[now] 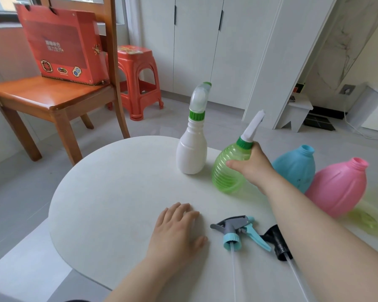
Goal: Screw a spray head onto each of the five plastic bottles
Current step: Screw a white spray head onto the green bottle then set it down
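Two bottles already wear spray heads. My right grip [252, 165] is closed round the shoulder of one of them, the translucent green ribbed plastic bottle [227, 177], with my thumb pressed on its near side and my fingers wrapped behind it, just under the green collar of its white spray head [252, 127]. This bottle's base is down on the round white table [109, 192].

Just to its left, close but apart from my grip, stands the opaque white plastic bottle [191, 153], upright, topped by a cloudy white spray head with a green collar [199, 99]. To the right of my wrist are the light blue plastic bottle [296, 166] and, touching it, the pink plastic bottle [338, 186], both with bare open necks. Behind the pink one there is a blurred pale green shape [367, 214]; I cannot tell what it is.

My left grip [177, 229] lies palm down on the table, fingers loose and spread, holding nothing. Just to its right lies the grey and light blue spray head [238, 229] on its side, its clear tube pointing toward me. Beside that lies the black spray head [275, 240], partly hidden under my right forearm.

Beyond the table stand a wooden chair [52, 99] carrying a red cardboard box [61, 44], and a red plastic stool [138, 83].
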`<state>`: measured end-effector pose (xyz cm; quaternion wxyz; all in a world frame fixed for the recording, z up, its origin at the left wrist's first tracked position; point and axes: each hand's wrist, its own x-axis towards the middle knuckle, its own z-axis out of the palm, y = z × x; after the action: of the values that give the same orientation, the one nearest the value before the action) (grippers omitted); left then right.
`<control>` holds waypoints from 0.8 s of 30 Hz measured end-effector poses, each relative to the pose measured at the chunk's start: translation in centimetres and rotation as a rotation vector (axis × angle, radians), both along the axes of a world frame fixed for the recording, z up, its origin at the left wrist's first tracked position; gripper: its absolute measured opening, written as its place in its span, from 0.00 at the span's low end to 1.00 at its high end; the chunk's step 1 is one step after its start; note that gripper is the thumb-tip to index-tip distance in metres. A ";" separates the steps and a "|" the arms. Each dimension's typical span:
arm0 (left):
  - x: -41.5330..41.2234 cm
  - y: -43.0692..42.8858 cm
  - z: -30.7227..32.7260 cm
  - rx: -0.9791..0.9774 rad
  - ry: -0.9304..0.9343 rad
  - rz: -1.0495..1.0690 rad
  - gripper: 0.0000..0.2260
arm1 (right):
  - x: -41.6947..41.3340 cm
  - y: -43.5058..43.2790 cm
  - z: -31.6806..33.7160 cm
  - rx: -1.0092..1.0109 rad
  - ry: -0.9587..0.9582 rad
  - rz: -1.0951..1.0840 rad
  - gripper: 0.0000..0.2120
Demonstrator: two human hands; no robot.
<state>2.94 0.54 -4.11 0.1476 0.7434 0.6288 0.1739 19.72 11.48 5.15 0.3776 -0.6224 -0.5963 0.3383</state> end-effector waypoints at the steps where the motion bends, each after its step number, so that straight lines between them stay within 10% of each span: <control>1: 0.1 0.1 -0.1 -0.001 0.014 0.003 0.24 | -0.1 0.1 -0.1 -0.003 -0.003 0.006 0.29; 24: 0.0 0.3 -0.4 0.008 -0.016 -0.017 0.23 | 0.2 0.5 -1.2 -0.031 0.040 0.108 0.40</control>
<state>2.97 0.85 -4.47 0.1511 0.7480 0.6204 0.1812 19.93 12.02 4.00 0.3609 -0.5883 -0.6160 0.3797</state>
